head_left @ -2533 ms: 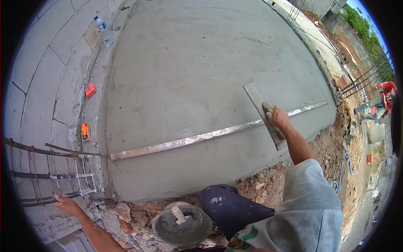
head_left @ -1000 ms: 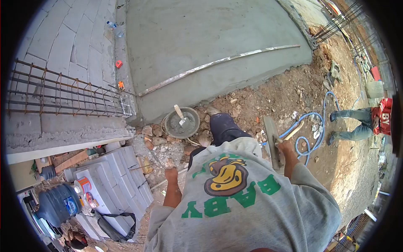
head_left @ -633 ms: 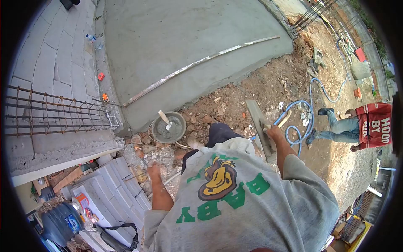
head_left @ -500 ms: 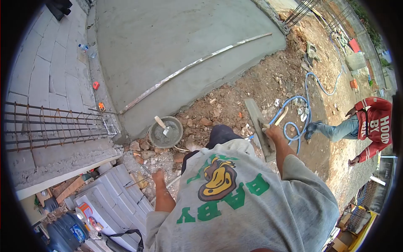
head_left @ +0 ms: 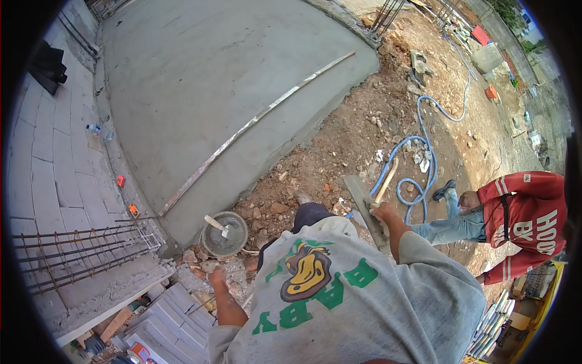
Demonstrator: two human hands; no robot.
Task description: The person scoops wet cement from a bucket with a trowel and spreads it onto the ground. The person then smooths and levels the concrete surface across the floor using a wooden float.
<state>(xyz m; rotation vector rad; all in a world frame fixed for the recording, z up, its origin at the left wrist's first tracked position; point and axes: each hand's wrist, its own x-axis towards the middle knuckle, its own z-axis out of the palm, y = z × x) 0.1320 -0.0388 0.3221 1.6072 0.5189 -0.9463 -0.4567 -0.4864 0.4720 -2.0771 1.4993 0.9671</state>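
**Right hand (head_left: 383, 213) gripping a long, grey, flat float (head_left: 359, 191) at four o'clock, clear of the slab**

The wet grey concrete slab (head_left: 200, 79) is spreading from nine to twelve o'clock, its near edge running diagonally against rubbly brown earth (head_left: 339, 151). That earth is leaving open room between the edge and the looping blue hose (head_left: 431, 151) at three o'clock. A long, narrow, pale-streaked straightedge (head_left: 254, 119) is lying across the slab.

At eight o'clock, a round, dark grey bucket (head_left: 205, 238) is holding wet grey mortar (head_left: 228, 244) and a small trowel with a pale wooden handle (head_left: 213, 222), which is leaning on the rim.

The right hand's fingers are wrapping the float's handle and mostly hiding it; whether the float is touching the ground is unclear. The left hand (head_left: 215, 278) is hanging below the bucket at seven o'clock; whether it is pinching anything cannot be told. A person in a red jacket (head_left: 527, 188) is bending at three o'clock, the head out of sight.
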